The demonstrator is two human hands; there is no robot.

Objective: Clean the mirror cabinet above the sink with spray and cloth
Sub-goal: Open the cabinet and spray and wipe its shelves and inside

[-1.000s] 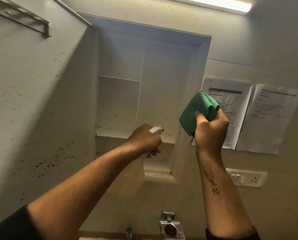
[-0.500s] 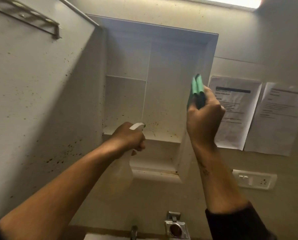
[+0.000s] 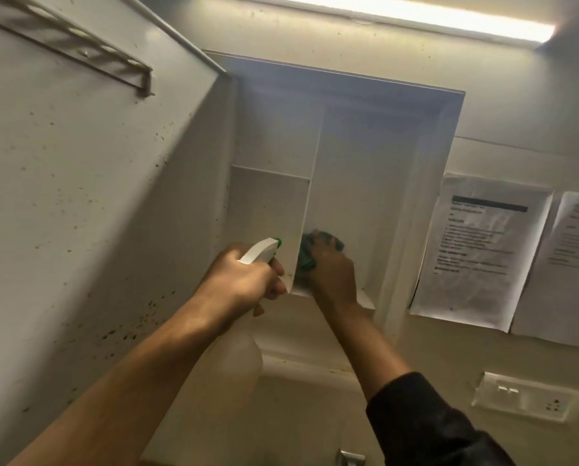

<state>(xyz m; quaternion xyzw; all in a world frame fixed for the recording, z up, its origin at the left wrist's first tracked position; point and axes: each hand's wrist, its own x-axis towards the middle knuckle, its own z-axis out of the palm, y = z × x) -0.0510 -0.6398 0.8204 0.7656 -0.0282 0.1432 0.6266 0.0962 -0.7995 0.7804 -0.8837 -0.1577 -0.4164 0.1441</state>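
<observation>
My right grip (image 3: 332, 267) is squeezing the green cloth (image 3: 306, 260) inside the cabinet (image 3: 365, 183); at nine o'clock, my left grip (image 3: 244, 284) is hugging the spray bottle (image 3: 259, 252).

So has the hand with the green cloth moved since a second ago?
Yes. The right hand carried the green cloth from in front of the printed notices leftward into the cabinet, pressing it low in the right compartment beside the divider.
</observation>
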